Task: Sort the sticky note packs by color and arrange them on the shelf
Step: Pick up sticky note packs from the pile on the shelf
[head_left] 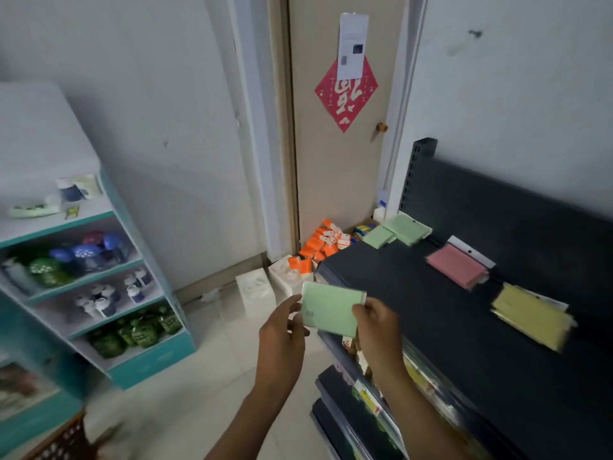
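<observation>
Head cam is looking down at both hands holding one green sticky note pack (328,312) out in front, just off the front edge of the dark shelf (414,293). Left hand (285,330) is pinching its left edge, right hand (378,327) is gripping the right edge with fingers curled round it. On the shelf, more green packs (398,230) are sitting at 12 o'clock from the held one, a pink pack (456,265) around 2, yellow packs (530,315) at 3. Orange boxes (323,244) are piling up on the floor by the door (331,161).
</observation>
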The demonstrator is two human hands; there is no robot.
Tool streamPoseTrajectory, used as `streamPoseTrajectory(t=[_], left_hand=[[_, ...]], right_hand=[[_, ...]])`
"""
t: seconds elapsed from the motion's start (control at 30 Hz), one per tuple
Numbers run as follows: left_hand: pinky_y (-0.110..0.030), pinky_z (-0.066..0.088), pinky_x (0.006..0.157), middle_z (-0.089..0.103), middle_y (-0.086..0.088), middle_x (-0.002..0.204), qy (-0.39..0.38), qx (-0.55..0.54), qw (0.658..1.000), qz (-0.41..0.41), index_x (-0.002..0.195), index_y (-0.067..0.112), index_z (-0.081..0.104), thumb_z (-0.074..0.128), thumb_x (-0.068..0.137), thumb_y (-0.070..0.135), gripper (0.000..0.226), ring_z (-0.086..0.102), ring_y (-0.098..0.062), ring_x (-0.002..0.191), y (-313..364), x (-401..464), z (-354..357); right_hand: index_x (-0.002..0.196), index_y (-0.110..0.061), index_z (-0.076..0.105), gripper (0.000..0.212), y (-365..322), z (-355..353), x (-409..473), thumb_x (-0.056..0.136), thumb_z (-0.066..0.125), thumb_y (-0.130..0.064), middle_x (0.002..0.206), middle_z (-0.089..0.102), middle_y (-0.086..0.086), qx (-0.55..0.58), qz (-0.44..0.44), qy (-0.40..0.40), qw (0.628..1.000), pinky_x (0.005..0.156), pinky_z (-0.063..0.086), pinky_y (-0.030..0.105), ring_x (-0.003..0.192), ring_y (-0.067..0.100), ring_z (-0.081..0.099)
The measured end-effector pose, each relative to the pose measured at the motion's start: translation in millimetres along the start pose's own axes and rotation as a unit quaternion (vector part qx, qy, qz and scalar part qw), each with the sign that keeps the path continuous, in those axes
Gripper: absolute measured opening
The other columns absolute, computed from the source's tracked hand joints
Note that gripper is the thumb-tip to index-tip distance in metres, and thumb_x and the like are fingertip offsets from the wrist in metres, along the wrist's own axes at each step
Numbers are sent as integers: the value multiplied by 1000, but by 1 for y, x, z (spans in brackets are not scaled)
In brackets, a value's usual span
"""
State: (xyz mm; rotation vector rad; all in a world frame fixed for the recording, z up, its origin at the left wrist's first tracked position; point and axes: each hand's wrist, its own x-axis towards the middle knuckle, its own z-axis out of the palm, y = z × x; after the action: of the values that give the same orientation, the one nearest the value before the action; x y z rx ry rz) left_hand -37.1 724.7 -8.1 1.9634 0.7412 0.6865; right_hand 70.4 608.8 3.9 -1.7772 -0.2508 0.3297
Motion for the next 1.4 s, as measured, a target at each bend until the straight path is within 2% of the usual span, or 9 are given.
streamPoseTrajectory(t=[0.1, 0.23, 0.37, 0.57, 0.83, 0.93, 1.03, 1.23, 1.4], left_hand=[[-23, 59, 68, 64, 21, 112, 4, 5, 1000, -9, 131, 41, 52, 48, 104, 11, 41, 66, 2, 82, -6, 27, -1], [-19, 58, 68, 62, 22, 109, -1, 16, 1000, -14, 129, 41, 50, 45, 104, 8, 42, 66, -2, 83, -1, 66, 8], [-16, 55, 66, 64, 15, 111, -14, 40, 999, 13, 132, 36, 52, 44, 103, 6, 42, 65, -3, 83, 2, 114, 21], [-12, 50, 67, 68, 3, 104, -23, 44, 998, 36, 134, 21, 59, 46, 100, 0, 42, 65, -12, 81, 15, 167, 45], [-16, 50, 65, 65, 0, 105, -38, 2, 999, 37, 131, 25, 59, 43, 104, 4, 38, 61, -16, 82, 16, 213, 68], [-16, 50, 68, 63, 8, 101, -38, 0, 997, 66, 132, 22, 60, 41, 103, 1, 40, 61, -11, 82, 19, 235, 82], [-14, 50, 68, 61, 23, 101, -76, -7, 993, 92, 132, 26, 58, 43, 101, -4, 46, 61, -2, 85, 21, 254, 102], [-29, 47, 100, 63, 9, 130, -125, -17, 981, 149, 132, 25, 61, 52, 102, 6, 36, 55, -7, 120, 13, 295, 148], [-29, 46, 96, 65, 13, 121, -196, -29, 965, 172, 132, 25, 62, 54, 101, 9, 36, 58, -8, 110, 5, 337, 169]], right_hand=[[95, -17, 65, 10, -6, 16, 24, 96, 55, -16, 89, 68, 7, 4, -3, -11, 1000, 44, 40, 15, 67, 13, 57], [89, -16, 65, 11, -14, 26, 66, 96, 56, -13, 86, 69, 9, 31, 6, -11, 999, 51, 44, 30, 68, 19, 60], [88, -25, 62, 16, -26, 31, 110, 98, 57, -14, 91, 67, -5, 44, 3, -5, 999, 52, 51, 21, 76, 9, 64], [89, -22, 65, 13, -31, 24, 160, 97, 57, -15, 88, 70, 5, 43, 4, 8, 999, 45, 43, 20, 67, 23, 63], [97, -19, 68, 16, -34, 21, 200, 95, 54, -11, 88, 71, 3, 27, 20, 13, 999, 47, 45, 23, 54, 15, 55], [94, -18, 69, 14, -34, 16, 220, 94, 57, -12, 89, 71, 2, 17, 19, 47, 999, 53, 51, 35, 50, 17, 58], [98, -16, 70, 14, -31, 5, 236, 95, 59, -9, 93, 71, 1, 15, 13, 95, 995, 51, 53, 32, 52, 18, 61], [90, -18, 70, 17, -20, -8, 260, 95, 58, -6, 83, 72, 6, 22, 35, 196, 980, 50, 49, 31, 51, 18, 59], [110, -22, 65, 22, -13, -2, 282, 93, 61, -8, 89, 71, 3, 16, 63, 272, 960, 60, 58, 41, 74, 30, 68]])
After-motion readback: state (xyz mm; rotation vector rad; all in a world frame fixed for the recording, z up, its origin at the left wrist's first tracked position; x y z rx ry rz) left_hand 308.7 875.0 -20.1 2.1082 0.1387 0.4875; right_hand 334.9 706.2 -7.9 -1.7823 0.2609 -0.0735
